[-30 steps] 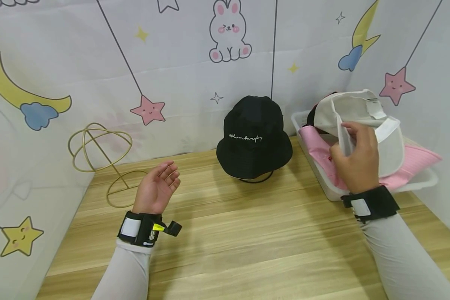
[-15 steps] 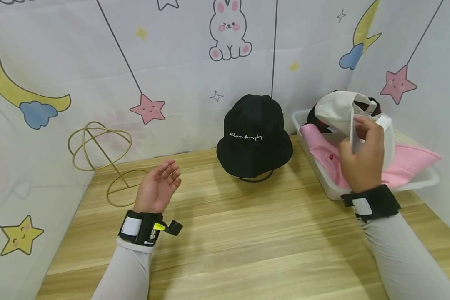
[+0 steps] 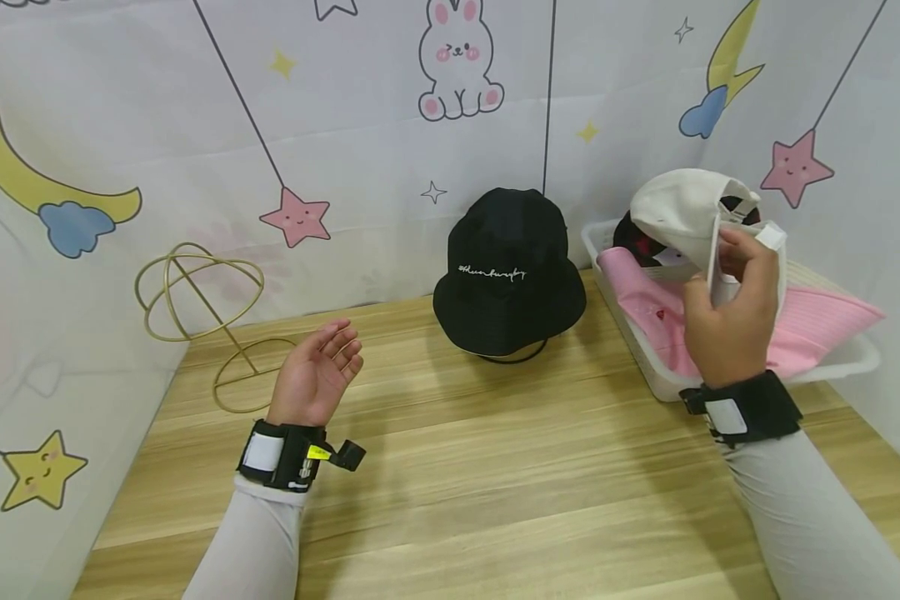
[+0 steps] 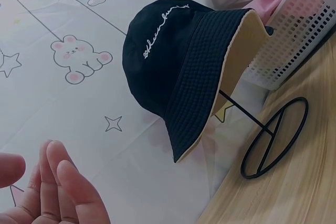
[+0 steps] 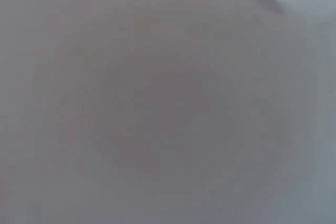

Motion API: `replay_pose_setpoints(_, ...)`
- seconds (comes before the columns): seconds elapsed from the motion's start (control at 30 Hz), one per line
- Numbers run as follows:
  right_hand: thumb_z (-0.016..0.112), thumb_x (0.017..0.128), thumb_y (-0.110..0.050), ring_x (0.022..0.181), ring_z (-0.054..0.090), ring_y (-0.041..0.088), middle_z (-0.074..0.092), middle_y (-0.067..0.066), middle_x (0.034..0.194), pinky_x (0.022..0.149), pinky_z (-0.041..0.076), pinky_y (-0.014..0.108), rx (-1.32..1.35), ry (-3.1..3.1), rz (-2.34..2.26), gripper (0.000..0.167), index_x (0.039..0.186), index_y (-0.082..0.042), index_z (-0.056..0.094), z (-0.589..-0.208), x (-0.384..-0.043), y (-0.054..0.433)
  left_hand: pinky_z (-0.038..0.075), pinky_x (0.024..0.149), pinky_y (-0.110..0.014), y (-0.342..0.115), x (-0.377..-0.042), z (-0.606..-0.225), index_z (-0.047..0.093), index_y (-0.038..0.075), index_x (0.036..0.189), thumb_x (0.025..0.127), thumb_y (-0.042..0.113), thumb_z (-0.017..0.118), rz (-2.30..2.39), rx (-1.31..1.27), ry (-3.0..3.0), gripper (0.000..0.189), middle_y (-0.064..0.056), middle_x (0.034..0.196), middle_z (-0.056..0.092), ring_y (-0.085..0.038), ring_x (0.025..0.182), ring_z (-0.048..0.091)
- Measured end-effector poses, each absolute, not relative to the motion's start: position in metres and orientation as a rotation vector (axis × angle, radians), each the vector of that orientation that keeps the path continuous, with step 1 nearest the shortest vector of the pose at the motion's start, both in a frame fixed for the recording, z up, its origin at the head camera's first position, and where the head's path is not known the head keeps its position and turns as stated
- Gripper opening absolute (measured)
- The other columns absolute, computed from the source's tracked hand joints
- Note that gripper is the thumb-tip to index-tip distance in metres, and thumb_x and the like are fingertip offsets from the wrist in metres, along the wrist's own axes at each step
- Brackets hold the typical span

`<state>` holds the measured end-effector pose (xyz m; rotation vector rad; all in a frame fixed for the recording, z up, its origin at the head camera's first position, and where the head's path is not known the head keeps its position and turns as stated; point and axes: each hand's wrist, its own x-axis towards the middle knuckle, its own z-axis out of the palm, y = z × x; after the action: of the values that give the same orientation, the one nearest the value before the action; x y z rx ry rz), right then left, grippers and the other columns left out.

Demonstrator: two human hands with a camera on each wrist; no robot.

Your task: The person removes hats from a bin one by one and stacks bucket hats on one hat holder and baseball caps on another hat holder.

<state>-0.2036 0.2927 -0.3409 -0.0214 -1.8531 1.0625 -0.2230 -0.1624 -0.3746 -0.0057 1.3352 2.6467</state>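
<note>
My right hand (image 3: 735,325) pinches the brim of a white cap (image 3: 675,208) over the white basket (image 3: 862,360) on the right. The cap's crown points up and to the left, its back strap opening facing right. A pale, blurred surface fills nearly all of the right wrist view. On the left, my left hand (image 3: 313,379) is palm up with relaxed fingers and holds nothing. It overlaps the base of a bare gold wire hat stand (image 3: 249,364) in the head view. A black bucket hat (image 3: 506,267) with white script sits on a black stand (image 4: 273,134) between the hands.
In the basket lie pink hats, one with a ribbed brim (image 3: 828,321), and a dark cap (image 3: 632,242) behind the white one. A patterned white cloth (image 3: 375,150) backs the wooden table (image 3: 495,483).
My right hand has shifted slightly right with the white cap, which has turned from showing its inside to showing its outer crown and has risen a little. My left hand stays put.
</note>
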Motion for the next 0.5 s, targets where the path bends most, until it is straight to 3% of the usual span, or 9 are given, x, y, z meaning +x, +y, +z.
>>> replay_pose_setpoints(0.5,0.054,0.083,0.003,0.099,0.053,0.001,0.055,-0.023,0.107,0.094,0.04,0.02,0.018,-1.798,1.167,0.049,0.13,-0.012,0.06,-0.3326,-0.1947,0.2829,0.051,0.081,-0.023,-0.162,-0.2239,-0.3753,0.065,0.014,0.108,0.109,0.022,0.045,2.64,-0.028,1.356,0.021,0.004,0.095,0.069,-0.011,0.088,0.062)
